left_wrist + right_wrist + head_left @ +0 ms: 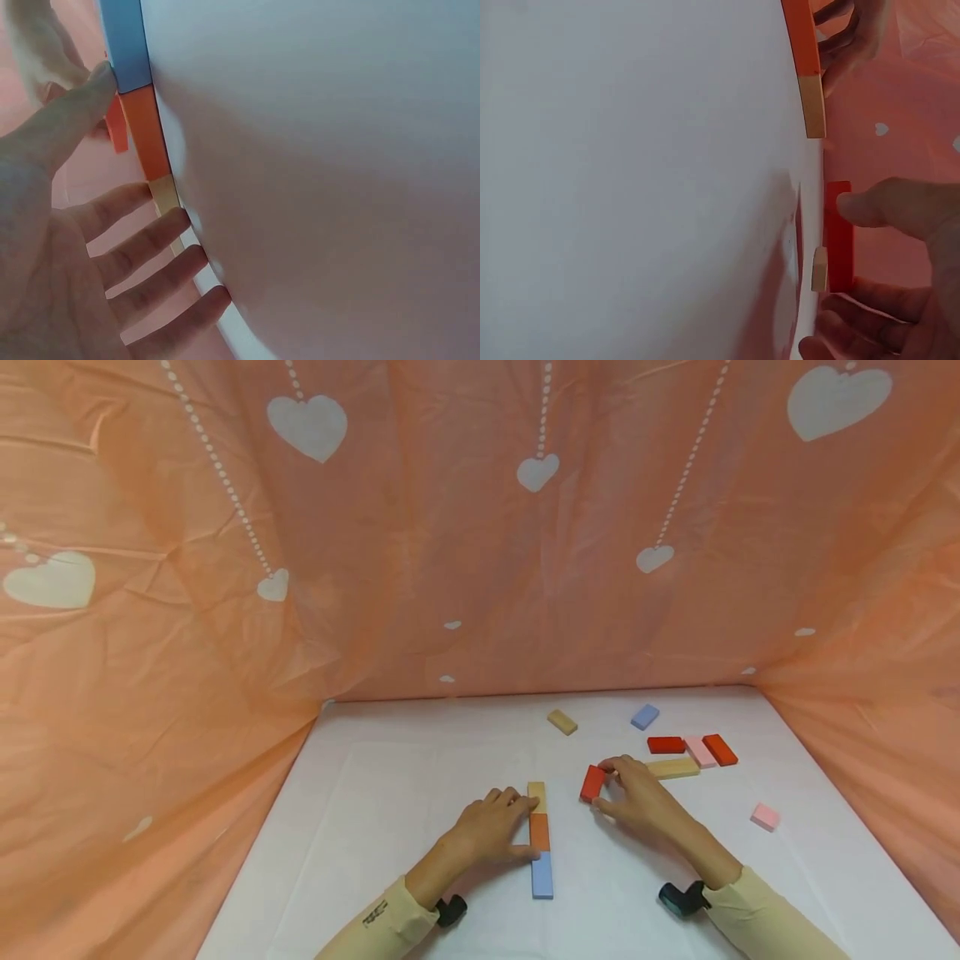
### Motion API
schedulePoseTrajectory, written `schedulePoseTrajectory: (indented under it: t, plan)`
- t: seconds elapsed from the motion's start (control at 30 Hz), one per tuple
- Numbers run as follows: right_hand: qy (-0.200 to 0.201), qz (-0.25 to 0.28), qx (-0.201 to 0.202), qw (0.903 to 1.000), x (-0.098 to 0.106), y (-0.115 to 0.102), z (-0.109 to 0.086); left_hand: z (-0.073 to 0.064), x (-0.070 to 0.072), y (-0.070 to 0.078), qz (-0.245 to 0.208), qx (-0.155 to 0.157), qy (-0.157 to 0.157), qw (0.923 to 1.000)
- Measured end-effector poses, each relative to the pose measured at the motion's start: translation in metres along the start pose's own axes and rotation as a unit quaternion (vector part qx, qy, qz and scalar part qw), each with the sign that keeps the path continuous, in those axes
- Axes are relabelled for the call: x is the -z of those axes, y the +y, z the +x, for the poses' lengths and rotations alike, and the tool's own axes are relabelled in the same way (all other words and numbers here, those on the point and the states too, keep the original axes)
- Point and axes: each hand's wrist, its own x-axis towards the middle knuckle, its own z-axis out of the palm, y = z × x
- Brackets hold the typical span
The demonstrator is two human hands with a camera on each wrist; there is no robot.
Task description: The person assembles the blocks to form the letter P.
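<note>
My right hand (636, 793) pinches a red block (592, 783) between thumb and fingers, just right of a straight row of blocks. In the right wrist view the thumb lies on the red block's (840, 236) upper end and a finger is at its lower end. The row runs end to end: a natural wood-coloured block (536, 793) at the far end, an orange block (539, 832) in the middle, a blue block (542, 877) nearest. My left hand (487, 828) rests along the row's left side with fingers extended, its thumb at the blue block and index finger at the wood-coloured one.
Behind the right hand lie a long wood-coloured block (675, 767), a red block (666, 745), a pink block (701, 752) and another red block (720, 750). Farther back are a small wood-coloured block (562, 722) and a blue block (645, 717). A pink square block (765, 817) sits at right.
</note>
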Motion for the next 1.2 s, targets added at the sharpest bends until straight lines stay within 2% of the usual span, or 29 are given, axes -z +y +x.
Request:
schedulePoseTrajectory:
  t: [0.23, 0.7, 0.9, 1.2]
  plan:
    - [-0.004, 0.016, 0.022, 0.9996, -0.002, -0.004, 0.019, 0.001, 0.000, 0.000, 0.005, 0.000, -0.005, 1.0000]
    - [-0.042, 0.041, 0.062, 0.9964, -0.014, -0.015, 0.055, 0.002, 0.001, 0.000, 0.012, 0.004, -0.010, 0.9999]
    - [-0.054, 0.044, 0.095, 0.9930, -0.021, -0.018, 0.070, 0.002, 0.002, 0.001, 0.011, 0.003, -0.012, 0.9999]
    - [-0.103, 0.050, 0.099, 0.9885, -0.028, -0.017, 0.086, 0.003, 0.002, 0.001, 0.011, 0.007, -0.015, 0.9998]
